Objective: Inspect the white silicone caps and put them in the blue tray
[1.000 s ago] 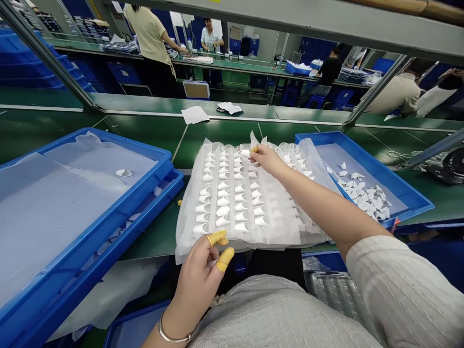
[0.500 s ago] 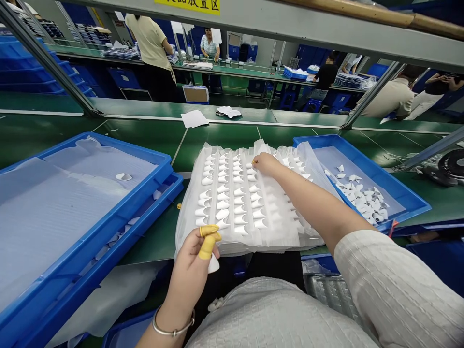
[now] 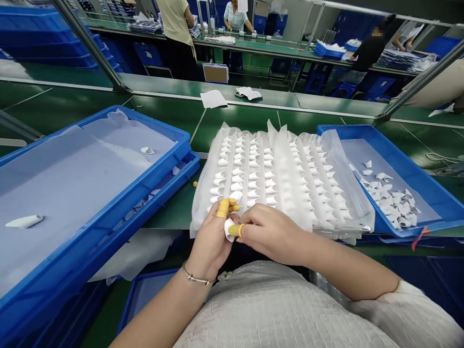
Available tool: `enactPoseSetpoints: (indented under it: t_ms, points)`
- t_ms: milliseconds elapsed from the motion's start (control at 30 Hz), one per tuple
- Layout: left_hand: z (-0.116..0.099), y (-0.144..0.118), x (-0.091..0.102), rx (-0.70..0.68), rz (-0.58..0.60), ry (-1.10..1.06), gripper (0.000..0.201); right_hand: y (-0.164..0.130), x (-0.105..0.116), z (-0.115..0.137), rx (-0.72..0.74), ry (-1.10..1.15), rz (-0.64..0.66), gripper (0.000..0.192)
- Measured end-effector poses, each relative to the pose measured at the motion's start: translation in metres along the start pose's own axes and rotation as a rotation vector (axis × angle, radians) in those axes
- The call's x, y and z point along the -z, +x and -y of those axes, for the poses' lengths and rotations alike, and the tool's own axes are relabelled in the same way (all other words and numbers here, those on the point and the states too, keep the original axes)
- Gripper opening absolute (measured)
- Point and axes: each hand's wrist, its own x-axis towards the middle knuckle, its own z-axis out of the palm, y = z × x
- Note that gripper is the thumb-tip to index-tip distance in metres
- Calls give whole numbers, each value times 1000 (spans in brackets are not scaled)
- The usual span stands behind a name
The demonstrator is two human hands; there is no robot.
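Note:
My left hand [image 3: 213, 239], with yellow finger cots on its thumb and finger, is closed on a small white curved shell-like piece [image 3: 229, 229]. Opposite it, my right hand [image 3: 271, 233] is curled, and one of its yellow-capped digits presses into the hollow of that same piece. Both hands meet at the front edge of a stack of white translucent packing sheets [image 3: 286, 193]. Rows of similar white pieces [image 3: 253, 176] stand in the top sheet's pockets. My fingers hide part of the front left rows.
Two stacked blue trays [image 3: 145, 186] lie to the left, the top one with a few white pieces. At the right, another blue tray [image 3: 445, 208] holds a heap of white pieces. Papers [image 3: 213, 99] lie at the back, below a metal frame. Other people work beyond.
My right hand has come back from the far rows of the packing sheet to my left hand, and now touches the white piece. The camera view has shifted.

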Motion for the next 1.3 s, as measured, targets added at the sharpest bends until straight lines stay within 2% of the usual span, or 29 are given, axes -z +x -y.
enactPoseSetpoints:
  t_ms: [100, 167, 233, 333, 433, 533, 667, 700, 833, 900, 1000, 1100, 1200, 1300]
  points:
    - [8, -3, 1, -30, 27, 79, 39, 1, -9, -6, -90, 107, -89, 23]
    - [13, -6, 7, -70, 97, 151, 42, 2, -10, -11, -286, 285, -159, 24]
    - [16, -7, 16, -147, 220, 245, 45, 2, -11, -17, -526, 575, -212, 22]
    - [20, -9, 29, -273, 356, 452, 49, 1, -15, -25, -732, 1010, -213, 13]
    - [20, -10, 35, -328, 369, 684, 45, 0, -19, -31, -792, 1187, -146, 12]
    - [19, -12, 35, -334, 352, 768, 37, -1, -20, -32, -798, 1197, -103, 14]
    - [17, -13, 33, -393, 268, 895, 33, -4, -17, -23, -749, 993, -276, 20]
    - [17, -13, 32, -418, 239, 950, 30, -5, -16, -19, -736, 929, -283, 22]
    - [14, -15, 27, -525, 175, 1161, 18, -5, -13, -5, -729, 701, -150, 40]
    - [14, -17, 25, -554, 181, 1202, 17, -3, -12, -3, -731, 662, -108, 41]
    - [15, -19, 26, -520, 254, 1159, 17, -1, -13, -7, -707, 677, -114, 31]
    - [16, -19, 28, -487, 326, 1070, 20, -3, -14, -16, -707, 751, -189, 32]
    - [15, -19, 29, -482, 312, 995, 23, -7, -13, -24, -714, 831, -239, 30]
    - [14, -19, 29, -478, 271, 950, 21, -12, -9, -28, -644, 752, -163, 29]
